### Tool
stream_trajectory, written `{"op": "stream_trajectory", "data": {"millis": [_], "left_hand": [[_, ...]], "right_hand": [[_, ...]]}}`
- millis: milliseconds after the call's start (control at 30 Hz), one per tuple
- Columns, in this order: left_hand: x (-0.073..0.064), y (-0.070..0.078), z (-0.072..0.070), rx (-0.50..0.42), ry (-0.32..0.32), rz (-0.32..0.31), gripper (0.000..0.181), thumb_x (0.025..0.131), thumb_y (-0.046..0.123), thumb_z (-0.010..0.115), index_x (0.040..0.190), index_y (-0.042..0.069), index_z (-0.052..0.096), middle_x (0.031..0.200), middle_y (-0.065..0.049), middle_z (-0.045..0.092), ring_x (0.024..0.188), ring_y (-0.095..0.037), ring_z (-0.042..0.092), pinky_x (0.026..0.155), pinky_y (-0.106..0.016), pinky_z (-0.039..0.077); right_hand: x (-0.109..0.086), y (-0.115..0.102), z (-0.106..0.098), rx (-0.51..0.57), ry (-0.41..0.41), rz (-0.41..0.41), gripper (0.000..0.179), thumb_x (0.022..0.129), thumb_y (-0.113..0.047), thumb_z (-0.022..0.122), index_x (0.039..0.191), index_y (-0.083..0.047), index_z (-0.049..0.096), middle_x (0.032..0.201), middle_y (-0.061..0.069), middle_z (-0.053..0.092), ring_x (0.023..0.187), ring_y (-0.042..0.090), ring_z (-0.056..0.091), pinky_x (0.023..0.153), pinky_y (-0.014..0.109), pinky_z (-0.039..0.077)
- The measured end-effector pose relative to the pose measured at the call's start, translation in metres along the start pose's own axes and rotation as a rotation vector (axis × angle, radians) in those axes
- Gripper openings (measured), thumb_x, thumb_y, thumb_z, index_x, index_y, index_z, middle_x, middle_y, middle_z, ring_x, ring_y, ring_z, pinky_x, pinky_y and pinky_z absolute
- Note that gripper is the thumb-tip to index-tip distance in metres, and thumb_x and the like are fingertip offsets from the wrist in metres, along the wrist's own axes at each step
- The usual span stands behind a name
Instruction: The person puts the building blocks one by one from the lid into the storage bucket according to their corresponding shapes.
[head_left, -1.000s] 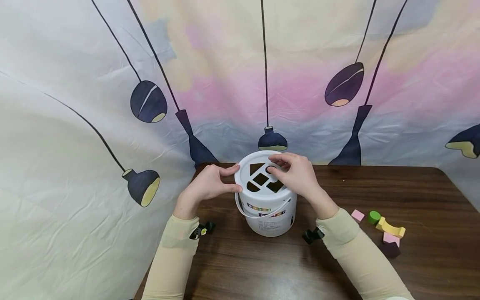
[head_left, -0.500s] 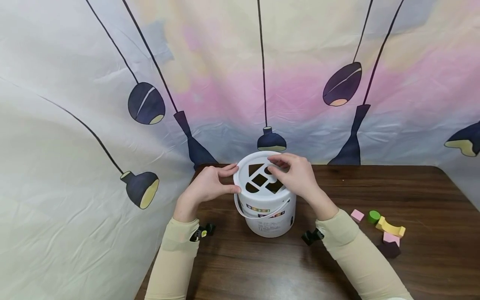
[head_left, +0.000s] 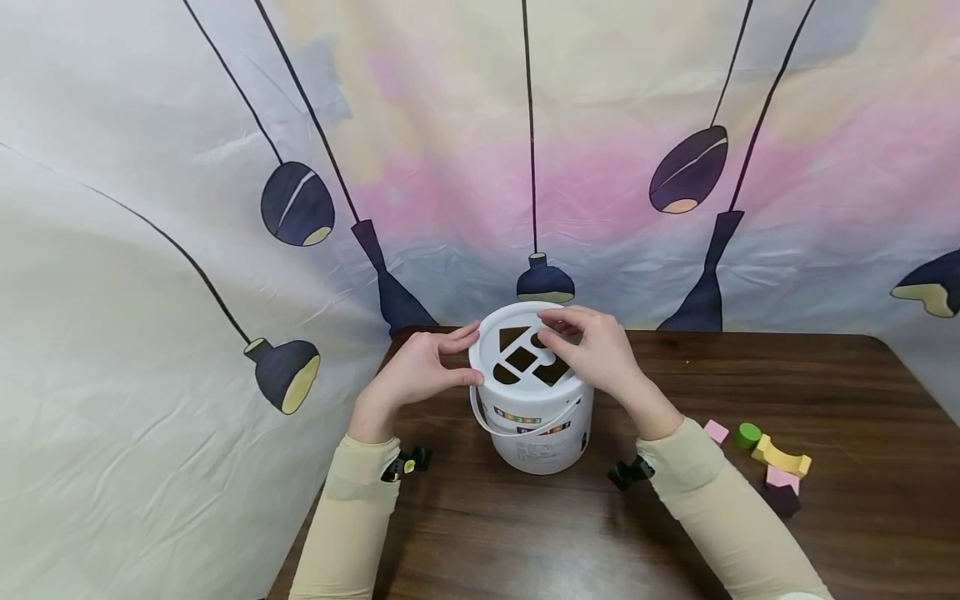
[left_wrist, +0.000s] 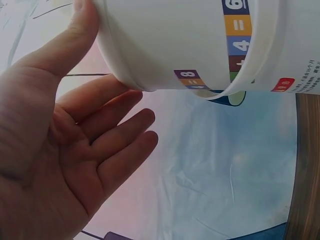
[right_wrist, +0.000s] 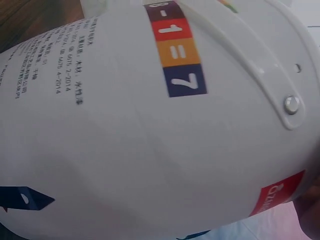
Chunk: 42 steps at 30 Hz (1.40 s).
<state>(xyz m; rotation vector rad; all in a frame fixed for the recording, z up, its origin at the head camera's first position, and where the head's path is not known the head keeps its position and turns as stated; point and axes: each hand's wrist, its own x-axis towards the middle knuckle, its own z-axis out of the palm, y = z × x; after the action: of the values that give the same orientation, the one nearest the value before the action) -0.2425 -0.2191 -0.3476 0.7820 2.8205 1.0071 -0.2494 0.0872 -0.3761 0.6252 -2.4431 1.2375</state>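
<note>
A white shape-sorter bucket (head_left: 540, 450) stands on the table, its lid on top. The lid (head_left: 491, 333) has several cut-out holes. My left hand (head_left: 416, 367) reaches the lid's left edge; its thumb and index fingertips touch the rim, thumb nearer me. In the left wrist view the left fingers (left_wrist: 125, 125) are extended and apart, beside the bucket's top. My right hand (head_left: 600, 350) lies over the lid's right part, thumb and fingers bent above the round hole. I cannot tell whether it holds anything. The right wrist view shows the bucket's side (right_wrist: 125, 150).
On the table's right lie a pink block (head_left: 716, 431), a green cylinder (head_left: 747, 434), a yellow arch block (head_left: 782, 457), another pink block (head_left: 782, 479) and a dark block (head_left: 782, 500). The bucket's thin handle (head_left: 487, 427) hangs down in front. A painted cloth (head_left: 450, 208) hangs behind the table.
Both hands stay at the lid with almost no movement. The head view shifts slightly and returns. The bucket and blocks keep their places.
</note>
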Motion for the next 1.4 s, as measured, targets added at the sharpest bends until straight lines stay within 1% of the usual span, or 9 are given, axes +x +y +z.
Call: {"op": "stream_trajectory", "data": {"millis": [167,333,500,867,1033,1133,1267,1333,1400], "left_hand": [[0.002,-0.001,0.002,-0.011,0.010,0.000,0.077,0.085,0.044,0.091,0.152,0.023,0.058,0.157,0.014,0.053,0.068,-0.013,0.060,0.059,-0.028,0.039],[0.002,-0.004,0.003,-0.008,0.018,0.003,0.078,0.085,0.044,0.091,0.152,0.023,0.059,0.156,0.011,0.055,0.060,-0.016,0.056,0.057,-0.029,0.037],[0.002,-0.006,0.005,-0.015,0.031,0.003,0.078,0.084,0.044,0.092,0.152,0.024,0.059,0.154,0.010,0.056,0.059,-0.016,0.054,0.057,-0.029,0.036],[0.001,-0.012,0.009,-0.062,0.050,0.002,0.077,0.083,0.042,0.093,0.152,0.025,0.060,0.153,0.009,0.058,0.055,-0.015,0.042,0.052,-0.030,0.029],[-0.001,-0.015,0.009,-0.074,0.063,0.008,0.077,0.083,0.041,0.093,0.151,0.027,0.060,0.152,0.008,0.059,0.059,-0.017,0.049,0.053,-0.030,0.030],[-0.002,-0.014,0.009,-0.083,0.066,0.003,0.076,0.084,0.040,0.093,0.151,0.027,0.060,0.151,0.008,0.059,0.063,-0.018,0.054,0.054,-0.029,0.032],[-0.002,-0.014,0.009,-0.100,0.066,0.006,0.076,0.084,0.038,0.093,0.151,0.026,0.061,0.151,0.008,0.059,0.064,-0.019,0.054,0.054,-0.029,0.031],[-0.001,-0.014,0.010,-0.108,0.066,0.009,0.076,0.084,0.038,0.093,0.151,0.026,0.061,0.151,0.008,0.059,0.065,-0.019,0.054,0.055,-0.029,0.032],[-0.001,-0.014,0.010,-0.116,0.067,0.009,0.076,0.084,0.037,0.093,0.151,0.025,0.061,0.151,0.010,0.059,0.070,-0.020,0.059,0.057,-0.029,0.035]], "right_hand": [[-0.001,0.007,-0.006,0.098,-0.016,-0.026,0.034,0.102,-0.026,0.077,0.133,-0.013,0.078,0.124,0.003,0.076,0.104,0.022,0.074,0.090,0.042,0.059],[-0.010,0.019,-0.022,0.262,0.097,-0.055,0.028,0.102,-0.016,0.076,0.128,-0.007,0.079,0.121,0.006,0.077,0.103,0.015,0.074,0.087,0.027,0.060],[-0.030,0.038,-0.055,0.245,0.147,0.020,0.028,0.104,-0.019,0.074,0.129,-0.008,0.079,0.124,0.009,0.077,0.105,0.005,0.070,0.086,0.018,0.057],[-0.081,0.100,-0.119,0.029,-0.099,0.273,0.041,0.107,-0.040,0.068,0.141,-0.018,0.072,0.135,0.011,0.072,0.108,-0.002,0.064,0.082,0.019,0.053],[-0.104,0.125,-0.139,-0.014,-0.205,0.351,0.046,0.107,-0.045,0.066,0.144,-0.018,0.070,0.140,0.012,0.069,0.116,0.011,0.065,0.084,0.022,0.054],[-0.117,0.139,-0.148,-0.061,-0.236,0.361,0.049,0.106,-0.043,0.068,0.145,-0.012,0.068,0.137,0.018,0.068,0.100,0.019,0.068,0.070,0.027,0.053],[-0.131,0.156,-0.155,-0.157,-0.268,0.376,0.051,0.104,-0.039,0.073,0.141,-0.004,0.070,0.137,0.029,0.066,0.107,0.042,0.067,0.076,0.048,0.056],[-0.137,0.163,-0.157,-0.211,-0.288,0.377,0.051,0.103,-0.038,0.075,0.139,-0.002,0.071,0.138,0.031,0.065,0.125,0.051,0.060,0.089,0.058,0.054],[-0.143,0.168,-0.159,-0.227,-0.308,0.388,0.053,0.101,-0.037,0.078,0.137,0.000,0.071,0.136,0.033,0.065,0.125,0.054,0.059,0.091,0.063,0.053]]}}
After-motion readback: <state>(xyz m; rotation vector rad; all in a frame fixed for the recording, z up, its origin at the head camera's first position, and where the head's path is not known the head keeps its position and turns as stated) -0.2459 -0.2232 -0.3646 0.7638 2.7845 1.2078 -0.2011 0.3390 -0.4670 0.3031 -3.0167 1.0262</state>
